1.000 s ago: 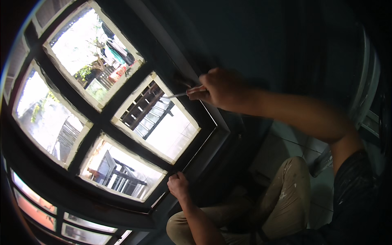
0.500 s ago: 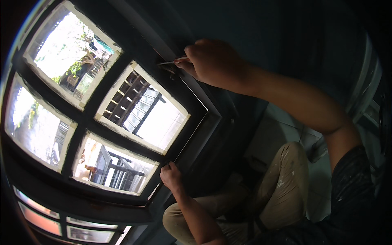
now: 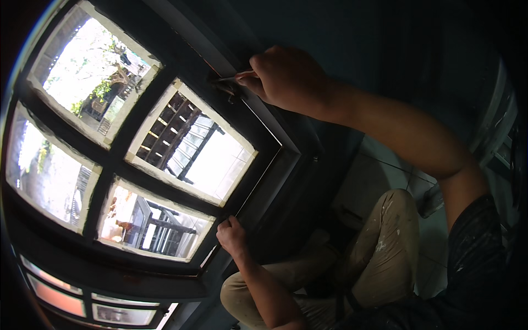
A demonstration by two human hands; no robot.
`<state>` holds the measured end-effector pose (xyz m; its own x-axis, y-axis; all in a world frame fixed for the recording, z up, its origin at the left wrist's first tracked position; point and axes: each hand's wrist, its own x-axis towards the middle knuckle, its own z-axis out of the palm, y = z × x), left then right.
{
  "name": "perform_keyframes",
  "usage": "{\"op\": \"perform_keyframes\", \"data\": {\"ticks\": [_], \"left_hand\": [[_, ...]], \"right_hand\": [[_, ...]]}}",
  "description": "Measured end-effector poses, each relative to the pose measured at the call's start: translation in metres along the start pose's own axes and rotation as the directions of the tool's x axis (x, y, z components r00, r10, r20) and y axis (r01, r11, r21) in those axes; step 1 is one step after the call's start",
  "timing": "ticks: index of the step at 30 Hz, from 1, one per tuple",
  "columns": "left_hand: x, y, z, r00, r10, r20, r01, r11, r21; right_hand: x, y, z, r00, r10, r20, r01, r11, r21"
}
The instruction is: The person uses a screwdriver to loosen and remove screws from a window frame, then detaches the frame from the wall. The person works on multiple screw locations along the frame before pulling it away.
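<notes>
A dark window sash (image 3: 165,199) fills the left side, its panes bordered by pale masking tape (image 3: 177,88). My right hand (image 3: 291,82) is closed around a slim tool that looks like a small paintbrush (image 3: 230,79). The brush's pale shank points left to the sash's edge, just above a dark window latch (image 3: 231,98); its tip is lost in the dark. Lower down, my left hand (image 3: 232,235) has its fingers curled on the sash's edge beside the lower right pane, seeming to grip it.
Beside the sash runs a dark fixed frame (image 3: 269,184), with a thin gap of light between. Another window (image 3: 124,314) lies at the lower left. My bent, paint-flecked knees (image 3: 393,220) are close below, over a tiled floor (image 3: 379,159).
My right hand and the paintbrush have shifted very slightly, the brush's tip now a little higher and closer to the sash's edge. The left hand stays in place.
</notes>
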<state>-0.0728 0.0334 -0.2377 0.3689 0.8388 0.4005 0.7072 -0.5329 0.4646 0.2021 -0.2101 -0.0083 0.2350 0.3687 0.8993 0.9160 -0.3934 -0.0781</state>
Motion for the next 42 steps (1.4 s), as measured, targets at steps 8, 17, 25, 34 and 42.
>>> {"op": "perform_keyframes", "data": {"ticks": [8,17,25,34,42], "left_hand": [[0.002,-0.006,0.002,1.000,0.013,0.019,-0.013,1.000,0.006],[0.002,-0.003,0.001,1.000,0.001,0.018,-0.001,1.000,0.019],[-0.002,0.011,-0.003,0.999,-0.011,0.041,0.010,1.000,0.023],[0.000,0.004,0.003,1.000,-0.001,-0.017,0.002,0.995,0.102],[0.002,-0.005,0.000,1.000,-0.015,-0.011,0.015,0.999,0.050]], "right_hand": [[0.000,-0.002,0.000,1.000,0.004,-0.007,-0.004,1.000,0.011],[0.003,-0.003,-0.001,1.000,-0.010,-0.010,0.010,0.999,0.035],[0.006,0.015,0.002,0.985,0.149,0.086,-0.169,0.927,0.335],[0.017,0.001,-0.018,0.960,0.061,0.273,-0.103,0.984,0.143],[0.013,-0.011,-0.028,0.945,0.120,0.304,-0.182,0.966,0.185]]}}
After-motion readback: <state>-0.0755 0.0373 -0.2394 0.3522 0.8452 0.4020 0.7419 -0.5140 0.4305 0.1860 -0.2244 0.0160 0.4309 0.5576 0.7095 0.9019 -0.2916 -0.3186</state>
